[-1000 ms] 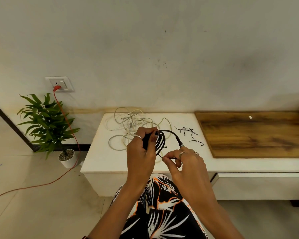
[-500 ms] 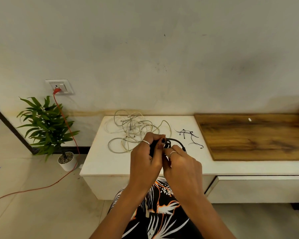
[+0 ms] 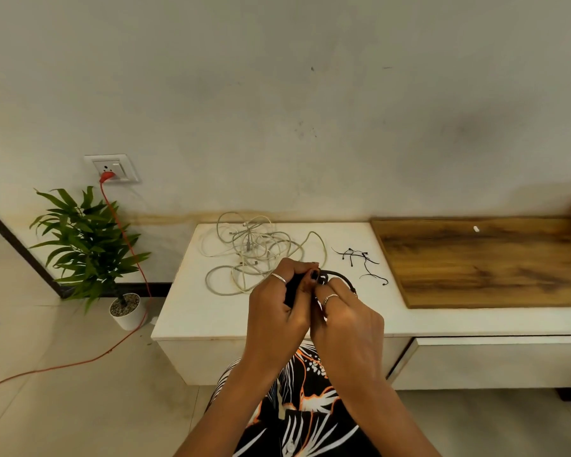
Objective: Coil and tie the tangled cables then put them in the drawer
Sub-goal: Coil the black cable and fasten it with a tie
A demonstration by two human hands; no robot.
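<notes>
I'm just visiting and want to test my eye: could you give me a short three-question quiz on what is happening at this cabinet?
1. True or false: both hands grip the black cable.
2. What lies tangled on the white cabinet top behind the hands?
A. white cables
B. red rope
C. a chain
3. Fill in: the small black ties lie between the tangle and the wooden ____.

Key:
1. True: left hand and right hand hold it.
2. A, white cables.
3. board.
</notes>
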